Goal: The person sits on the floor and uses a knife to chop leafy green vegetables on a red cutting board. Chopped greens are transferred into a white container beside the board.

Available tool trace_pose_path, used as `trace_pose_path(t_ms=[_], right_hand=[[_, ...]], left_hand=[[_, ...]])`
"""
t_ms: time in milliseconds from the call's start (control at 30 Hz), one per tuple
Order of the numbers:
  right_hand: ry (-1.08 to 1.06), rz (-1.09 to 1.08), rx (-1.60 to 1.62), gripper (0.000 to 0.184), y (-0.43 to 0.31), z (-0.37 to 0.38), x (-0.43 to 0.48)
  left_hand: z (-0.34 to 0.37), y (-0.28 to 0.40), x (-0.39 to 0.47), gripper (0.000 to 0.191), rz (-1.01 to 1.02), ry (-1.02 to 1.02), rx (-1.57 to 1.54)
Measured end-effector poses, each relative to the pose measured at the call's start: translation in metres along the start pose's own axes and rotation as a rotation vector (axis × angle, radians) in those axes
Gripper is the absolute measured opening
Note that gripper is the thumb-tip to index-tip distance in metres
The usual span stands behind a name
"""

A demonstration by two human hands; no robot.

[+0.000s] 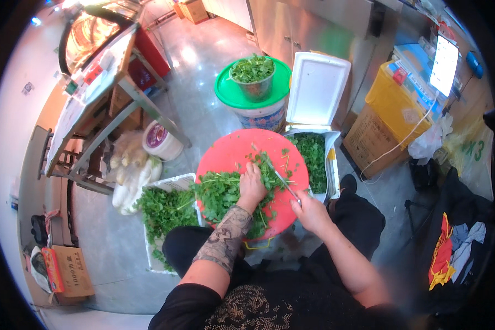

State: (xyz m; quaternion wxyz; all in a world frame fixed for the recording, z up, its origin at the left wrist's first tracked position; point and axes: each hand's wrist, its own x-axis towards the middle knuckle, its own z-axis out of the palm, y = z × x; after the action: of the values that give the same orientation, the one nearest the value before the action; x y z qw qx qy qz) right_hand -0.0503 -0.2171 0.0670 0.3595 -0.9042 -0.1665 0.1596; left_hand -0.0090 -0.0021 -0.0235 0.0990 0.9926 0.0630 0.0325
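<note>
On a round red cutting board (222, 152) lies a heap of leafy green herbs (218, 192), probably cilantro. My left hand (252, 185) presses down on the bunch, fingers bent over the stems. A knife (284, 181) with a narrow-looking blade is held in my right hand (311, 212), its edge at the right end of the bunch. Cut leaves and short stem pieces lie scattered on the board to the right of the blade. Part of the knife's handle is hidden in my fingers.
Left of the board stands a white basket (150, 251) of herbs; to its right, a foam box (334, 165) of greens. Behind, a bowl of leaves (253, 84) sits on a green-lidded bucket (227, 90). A cardboard box (373, 140) and a table (95, 93) flank the space.
</note>
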Motion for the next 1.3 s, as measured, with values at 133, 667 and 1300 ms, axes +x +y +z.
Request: trace_pose_path(t_ms=[133,667,1300], right_hand=[[-0.055,0.007,-0.137,0.033,0.004,0.011,-0.008],[-0.054,0.088,-0.05,0.033,0.03,0.061,0.053],[-0.253,0.038,-0.225,0.035,-0.009,0.011,0.013]], left_hand=[[-0.008,0.011,-0.005,0.059,-0.046,-0.057,0.052],[0.018,0.007,-0.005,0.034,0.008,-0.047,0.139],[-0.037,0.014,-0.052,0.123,-0.188,-0.183,0.152]])
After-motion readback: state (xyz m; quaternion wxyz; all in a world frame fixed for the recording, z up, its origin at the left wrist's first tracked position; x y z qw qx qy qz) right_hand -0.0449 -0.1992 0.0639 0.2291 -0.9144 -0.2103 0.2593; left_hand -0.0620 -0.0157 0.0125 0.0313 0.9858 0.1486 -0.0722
